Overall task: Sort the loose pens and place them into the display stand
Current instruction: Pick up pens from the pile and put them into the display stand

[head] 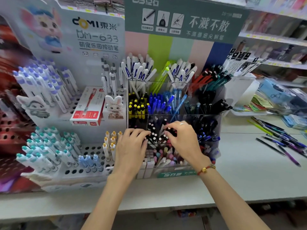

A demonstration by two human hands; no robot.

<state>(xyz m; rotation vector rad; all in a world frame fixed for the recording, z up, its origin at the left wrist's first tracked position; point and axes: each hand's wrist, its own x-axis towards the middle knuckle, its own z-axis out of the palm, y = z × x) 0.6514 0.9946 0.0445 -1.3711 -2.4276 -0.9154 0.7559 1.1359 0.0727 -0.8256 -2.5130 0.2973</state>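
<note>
Both forearms are extended forward and slightly inward from the bottom of the view, palms turned down, over the clear acrylic display stand [174, 117]; the left hand [131, 146] is held at the left side of a middle compartment, its fingers bent downward with the tips laid among the black pens with white ends [155, 136]; whether any pen is actually pinched there cannot be told. The right hand [181, 136] is arched over the same compartment from the right, its fingers curled down onto the tops of those pens, and a closed grip on a single pen cannot be confirmed either; a red cord bracelet [206, 169] is worn on the right wrist.

The stand is divided into tiered compartments; yellow-and-black pens [137, 107] and blue pens [159, 102] are held in the row behind the hands, and white pens with blue lettering [141, 72] are fanned out in the back row. The loose pens [279, 138] are scattered on the white shelf [249, 171], well apart to the right of the stand. To the left, a white perforated rack [93, 150] is stocked with teal-capped pens [44, 146], and a red-and-white pen box [88, 107] is set on its upper tier.
</note>
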